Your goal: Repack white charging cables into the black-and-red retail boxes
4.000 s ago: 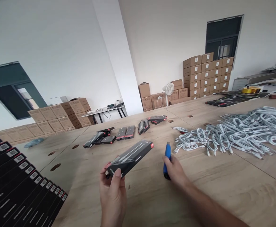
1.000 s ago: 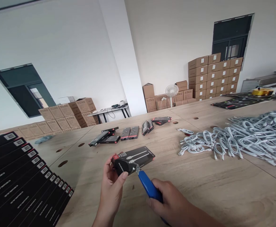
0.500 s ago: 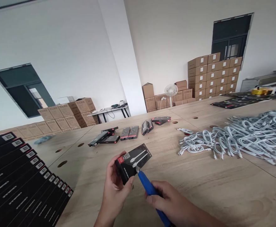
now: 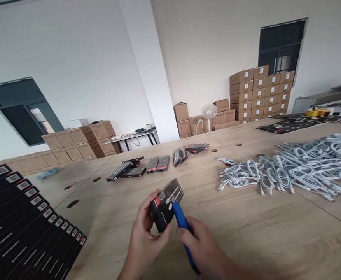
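Note:
My left hand [image 4: 147, 229] is wrapped around a small black cable box [image 4: 167, 202], held tilted above the table. White cables are pictured on its front, along with a red patch. In my right hand [image 4: 198, 237] is a blue tool [image 4: 180, 217] that looks like a utility knife. Its small grey tip meets or sits just over the box's front; whether a blade is out cannot be seen.
Several similar boxes [image 4: 158, 164] lie farther back on the wooden table [image 4: 246, 225]. Bundled white cables [image 4: 298, 165] are heaped to the right. Overlapping black printed packages [image 4: 24, 225] fill the left. Dark sheets [image 4: 289, 123] lie at the far right.
The box has turned in my left hand, showing more of its side, and has shifted slightly right. The blue tool's tip has moved up the box's front. My view has swung slightly right.

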The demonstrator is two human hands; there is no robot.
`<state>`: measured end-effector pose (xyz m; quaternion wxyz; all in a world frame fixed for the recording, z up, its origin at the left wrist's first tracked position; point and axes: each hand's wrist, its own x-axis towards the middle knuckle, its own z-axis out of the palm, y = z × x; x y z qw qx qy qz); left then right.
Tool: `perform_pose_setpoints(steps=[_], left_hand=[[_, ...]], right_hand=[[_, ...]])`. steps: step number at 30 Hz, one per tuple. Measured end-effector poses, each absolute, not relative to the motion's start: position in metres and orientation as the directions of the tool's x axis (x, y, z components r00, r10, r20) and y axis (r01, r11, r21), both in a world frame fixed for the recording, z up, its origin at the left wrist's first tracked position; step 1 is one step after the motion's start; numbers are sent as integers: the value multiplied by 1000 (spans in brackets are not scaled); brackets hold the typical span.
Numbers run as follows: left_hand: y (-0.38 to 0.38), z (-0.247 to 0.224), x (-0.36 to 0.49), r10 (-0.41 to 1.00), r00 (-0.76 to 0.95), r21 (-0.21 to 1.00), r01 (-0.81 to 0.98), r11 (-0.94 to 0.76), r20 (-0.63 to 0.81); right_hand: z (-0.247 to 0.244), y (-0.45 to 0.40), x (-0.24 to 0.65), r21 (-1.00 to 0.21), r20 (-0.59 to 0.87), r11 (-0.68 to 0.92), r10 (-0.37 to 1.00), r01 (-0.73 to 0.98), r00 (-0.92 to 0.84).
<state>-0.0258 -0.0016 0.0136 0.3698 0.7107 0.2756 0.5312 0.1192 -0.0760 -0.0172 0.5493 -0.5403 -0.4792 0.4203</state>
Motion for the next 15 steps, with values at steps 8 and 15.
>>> perform_pose_setpoints(steps=[8,15], left_hand=[[-13,18,-23,732,318,774,-10,-633,602],[-13,27,-37,775,232,797,-4,-604,588]], right_hand=[[-17,-48,153,-999,-27,-11,935,-48,354],[-21,-35,174,-1000,-14,-18,899,4,437]])
